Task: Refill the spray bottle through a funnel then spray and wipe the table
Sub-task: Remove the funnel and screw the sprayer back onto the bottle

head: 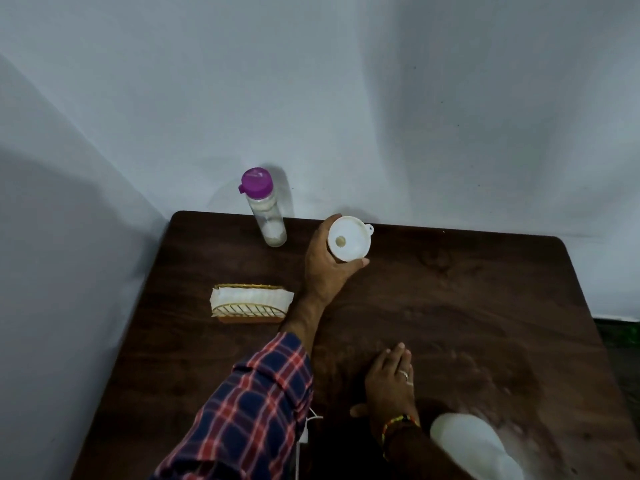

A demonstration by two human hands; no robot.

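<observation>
My left hand (323,273) reaches to the far side of the dark wooden table (485,289) and grips a white plastic funnel (349,242) by its rim, wide mouth facing up. My right hand (391,379) rests flat on the table near the front, fingers straight and together, holding nothing. Just right of that wrist a white plastic bottle-like object (474,445) lies at the bottom edge, partly cut off; I cannot tell whether it is the spray bottle. A clear bottle with a purple cap (266,209) stands upright at the table's back edge, left of the funnel.
A gold wire holder with white napkins (249,303) sits on the left part of the table. A thin white cable (304,434) hangs near my left sleeve. Pale walls close off the back and left sides.
</observation>
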